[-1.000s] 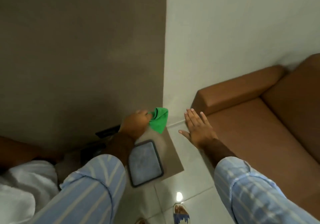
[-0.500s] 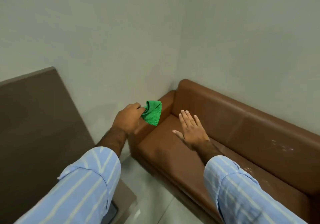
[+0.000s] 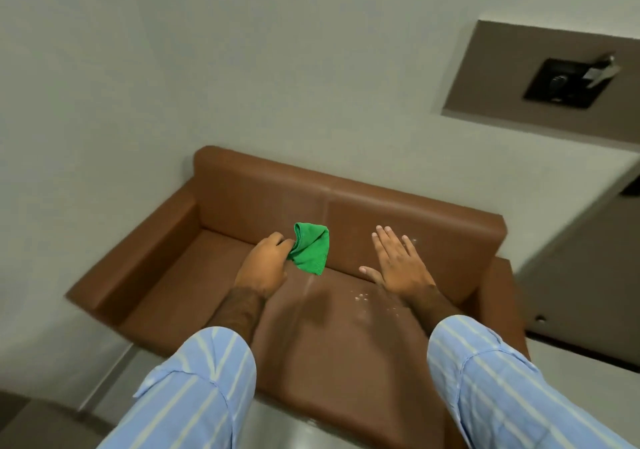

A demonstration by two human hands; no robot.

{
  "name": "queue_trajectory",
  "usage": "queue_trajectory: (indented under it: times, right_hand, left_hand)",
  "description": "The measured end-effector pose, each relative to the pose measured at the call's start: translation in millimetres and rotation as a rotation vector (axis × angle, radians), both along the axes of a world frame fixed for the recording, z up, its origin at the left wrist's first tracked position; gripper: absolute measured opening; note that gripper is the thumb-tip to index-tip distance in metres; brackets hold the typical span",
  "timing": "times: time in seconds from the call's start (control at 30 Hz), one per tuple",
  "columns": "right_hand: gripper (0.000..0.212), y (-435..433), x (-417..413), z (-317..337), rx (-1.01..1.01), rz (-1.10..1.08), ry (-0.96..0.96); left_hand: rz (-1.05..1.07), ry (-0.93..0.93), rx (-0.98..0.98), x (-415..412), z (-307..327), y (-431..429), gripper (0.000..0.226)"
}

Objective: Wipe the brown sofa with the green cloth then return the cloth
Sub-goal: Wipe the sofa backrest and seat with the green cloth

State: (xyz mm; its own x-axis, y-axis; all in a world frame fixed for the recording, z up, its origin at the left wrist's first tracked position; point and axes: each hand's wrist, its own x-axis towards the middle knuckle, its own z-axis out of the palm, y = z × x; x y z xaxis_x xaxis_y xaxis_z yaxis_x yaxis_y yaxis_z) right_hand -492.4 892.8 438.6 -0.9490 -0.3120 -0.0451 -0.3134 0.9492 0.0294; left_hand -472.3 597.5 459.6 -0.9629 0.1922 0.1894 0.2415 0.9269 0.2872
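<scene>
Head view, looking down on a brown leather-look two-seat sofa set against a pale wall. At the sofa's left edge, the low armrest and the left seat cushion look clean; no marks visible there. Left hand hangs above the left cushion near the centre seam, fingers closed in a pinch on one bunched corner of the small green microfibre cloth; the rest of the cloth hangs loose in front of the backrest, apart from the leather as far as I can tell. Judgement: held by a corner because it is being carried, not yet flattened for a stroke. Right of the seam, pale specks lie scattered on the right cushion near its front edge, with a few more on the backrest. Right hand hovers over them, flat, fingers extended and slightly spread, holding nothing; likely steadying. Judgement: wiping not yet begun; the cloth must be spread under the palm and brought rightward onto the specks.
</scene>
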Motion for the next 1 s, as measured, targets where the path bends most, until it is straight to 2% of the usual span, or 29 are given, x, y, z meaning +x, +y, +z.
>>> queue_trajectory:
  times: [0.1,0.2,0.3,0.4,0.5,0.67,0.77,0.87,1.0]
  right_hand:
    - [0.086,75,-31,-18,0.055,-0.032,-0.042]
    - [0.084,125,-68,-33,0.069,-0.023,-0.048]
    - [0.083,158,-117,-48,0.09,-0.002,-0.05]
    - [0.077,178,-175,-70,0.134,0.031,-0.071]
    - [0.066,192,-237,-104,0.129,0.149,-0.071]
    - [0.063,215,-323,-164,0.221,0.327,-0.04]
    - [0.061,238,-361,-185,0.248,0.506,0.11]
    - [0.058,254,-381,-205,0.23,0.596,0.277]
    - [0.061,262,-388,-227,0.17,0.612,0.357]
  left_hand:
    - [-0.021,-0.07,0.037,-24,-28,73,0.027]
    - [-0.026,-0.16,0.098,-39,-64,127,0.032]
    - [0.021,-0.218,0.137,-65,-102,158,0.034]
    - [0.076,-0.235,0.188,-108,-135,177,0.026]
    - [0.218,-0.2,0.327,-161,-172,199,0.012]
    - [0.333,-0.085,0.476,-232,-238,237,0.019]
    - [0.348,-0.015,0.562,-263,-260,247,0.016]
    - [0.527,0.066,0.617,-288,-288,251,0.02]
    - [0.811,0.121,0.748,-314,-317,285,0.027]
